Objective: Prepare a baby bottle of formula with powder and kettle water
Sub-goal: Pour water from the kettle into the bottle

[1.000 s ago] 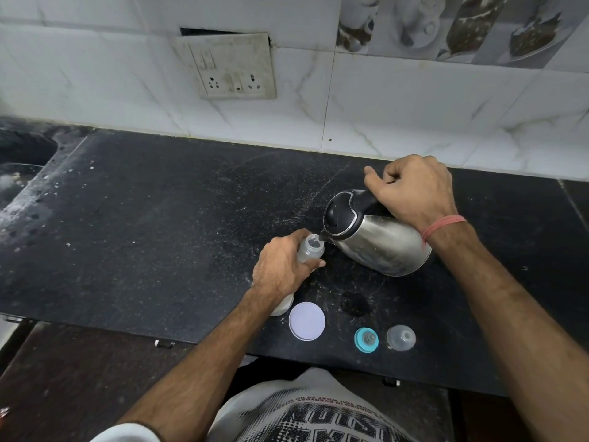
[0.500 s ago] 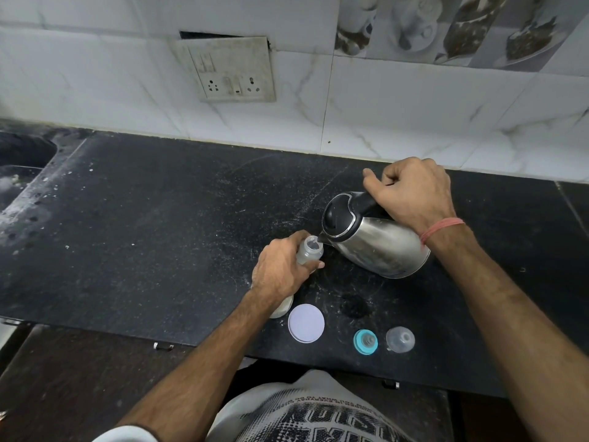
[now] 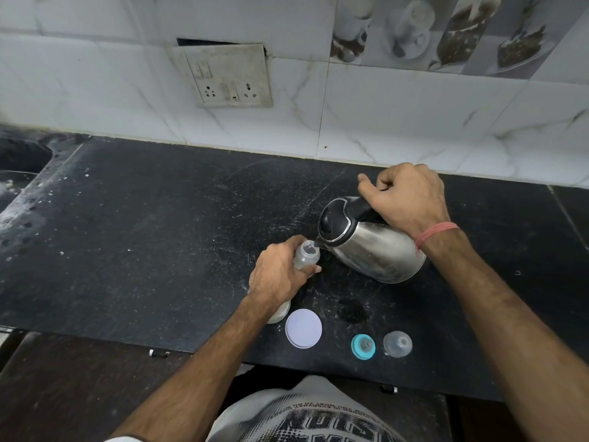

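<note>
My left hand grips a small clear baby bottle standing on the black counter, its mouth uncovered. My right hand is closed around the black handle of a steel kettle, which is tipped to the left with its spout right over the bottle's mouth. Near the front edge lie a teal bottle ring with its teat and a clear dome cap. A round white lid lies beside a pale container that is mostly hidden under my left wrist.
The black stone counter is speckled with spilled powder. A sink sits at the far left. A wall socket plate hangs on the white tiled wall behind. The counter's front edge runs just behind the lid and cap.
Both hands hold nearly the same pose; the kettle stays tipped at the bottle's mouth with no clear shift.
</note>
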{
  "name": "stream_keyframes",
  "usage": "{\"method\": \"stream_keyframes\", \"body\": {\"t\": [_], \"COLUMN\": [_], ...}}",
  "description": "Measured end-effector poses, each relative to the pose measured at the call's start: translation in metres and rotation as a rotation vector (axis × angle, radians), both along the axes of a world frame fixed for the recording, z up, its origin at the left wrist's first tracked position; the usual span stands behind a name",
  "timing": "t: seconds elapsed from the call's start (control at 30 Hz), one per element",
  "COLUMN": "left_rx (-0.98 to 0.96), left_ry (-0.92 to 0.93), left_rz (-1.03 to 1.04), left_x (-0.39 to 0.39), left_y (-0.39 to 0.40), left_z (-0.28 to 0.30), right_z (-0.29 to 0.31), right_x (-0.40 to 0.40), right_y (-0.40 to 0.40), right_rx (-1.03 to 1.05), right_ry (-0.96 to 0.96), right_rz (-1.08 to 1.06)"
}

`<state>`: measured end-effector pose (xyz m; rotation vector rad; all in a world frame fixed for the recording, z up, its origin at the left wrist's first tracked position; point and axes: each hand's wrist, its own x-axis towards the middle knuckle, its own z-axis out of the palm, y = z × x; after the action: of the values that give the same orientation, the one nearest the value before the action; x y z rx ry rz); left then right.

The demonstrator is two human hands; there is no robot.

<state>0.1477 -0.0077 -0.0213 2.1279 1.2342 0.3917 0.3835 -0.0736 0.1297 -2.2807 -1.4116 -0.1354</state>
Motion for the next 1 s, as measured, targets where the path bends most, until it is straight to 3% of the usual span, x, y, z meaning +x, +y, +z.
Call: {"method": "stream_keyframes", "body": {"t": [1.0], "left_rx": [-0.01], "left_ry": [-0.012], "left_rz": [-0.02], "left_x": [-0.0022], "left_y": [-0.0006], "left_z": [0.0034], "right_z": [-0.0025], "right_x": [-0.0002], "right_y": [-0.0072], "right_rx": [0.028], "right_ry": [0.056], "right_rz": [-0.007]}}
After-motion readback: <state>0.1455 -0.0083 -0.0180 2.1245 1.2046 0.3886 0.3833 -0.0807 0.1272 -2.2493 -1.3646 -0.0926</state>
